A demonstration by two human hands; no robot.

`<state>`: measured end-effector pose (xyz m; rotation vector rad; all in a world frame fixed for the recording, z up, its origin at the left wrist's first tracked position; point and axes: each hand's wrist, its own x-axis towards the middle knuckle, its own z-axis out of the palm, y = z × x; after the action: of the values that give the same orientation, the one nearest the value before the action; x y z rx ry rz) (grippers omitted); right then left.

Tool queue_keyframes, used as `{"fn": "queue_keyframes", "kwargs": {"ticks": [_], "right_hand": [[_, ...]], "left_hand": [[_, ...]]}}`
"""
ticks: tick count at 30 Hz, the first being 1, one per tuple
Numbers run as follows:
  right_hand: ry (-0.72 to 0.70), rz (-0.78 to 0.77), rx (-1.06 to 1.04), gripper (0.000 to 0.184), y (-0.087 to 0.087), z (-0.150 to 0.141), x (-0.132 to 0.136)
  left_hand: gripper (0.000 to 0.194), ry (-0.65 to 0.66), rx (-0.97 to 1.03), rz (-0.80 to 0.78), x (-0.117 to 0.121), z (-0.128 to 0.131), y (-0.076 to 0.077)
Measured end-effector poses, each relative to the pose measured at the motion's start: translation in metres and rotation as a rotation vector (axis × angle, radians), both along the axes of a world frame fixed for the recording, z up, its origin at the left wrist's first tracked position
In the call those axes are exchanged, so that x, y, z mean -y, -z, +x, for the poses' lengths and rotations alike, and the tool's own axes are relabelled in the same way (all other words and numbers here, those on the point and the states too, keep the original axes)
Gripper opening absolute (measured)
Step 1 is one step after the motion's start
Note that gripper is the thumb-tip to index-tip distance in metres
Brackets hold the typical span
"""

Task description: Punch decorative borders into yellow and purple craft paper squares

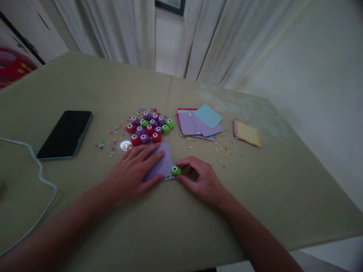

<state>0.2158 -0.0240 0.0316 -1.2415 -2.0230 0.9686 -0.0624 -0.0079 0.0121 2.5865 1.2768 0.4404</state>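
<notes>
My left hand (138, 166) lies flat with fingers spread over a lavender paper card (166, 160), pressing it to the table. Small punched holes show along the card's lower edge, near its right corner. Between thumb and fingers my right hand (200, 175) grips a small green craft punch (176, 170), which sits at the card's lower right edge. Whether the card's edge is inside the punch's slot, I cannot tell. Just beyond my left hand stands a cluster of red, purple and green craft punches (149, 129).
Loose coloured cards (184, 122) lie in a pile beyond my right hand. A stack of cards with a yellow one on top (247, 133) lies farther right. A black tablet (66, 134) and a white cable (42, 175) are at left. Paper confetti (115, 141) is scattered about.
</notes>
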Motion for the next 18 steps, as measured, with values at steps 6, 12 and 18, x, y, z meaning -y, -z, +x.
{"fn": "queue_keyframes", "kwargs": {"ticks": [6,12,18], "right_hand": [[0.026,-0.027,-0.027,0.020,0.0017,-0.0007,-0.0006],[-0.021,-0.006,-0.019,0.025,-0.0009,0.0008,-0.0001],[-0.025,0.005,-0.017,0.027,0.0006,0.0014,-0.0007]], "left_hand": [[0.066,0.029,0.003,0.003,0.0012,0.0019,-0.0011],[0.066,0.036,0.002,-0.006,0.0013,0.0022,0.0001],[0.066,0.032,0.029,-0.007,0.0016,0.0011,0.0004]]}}
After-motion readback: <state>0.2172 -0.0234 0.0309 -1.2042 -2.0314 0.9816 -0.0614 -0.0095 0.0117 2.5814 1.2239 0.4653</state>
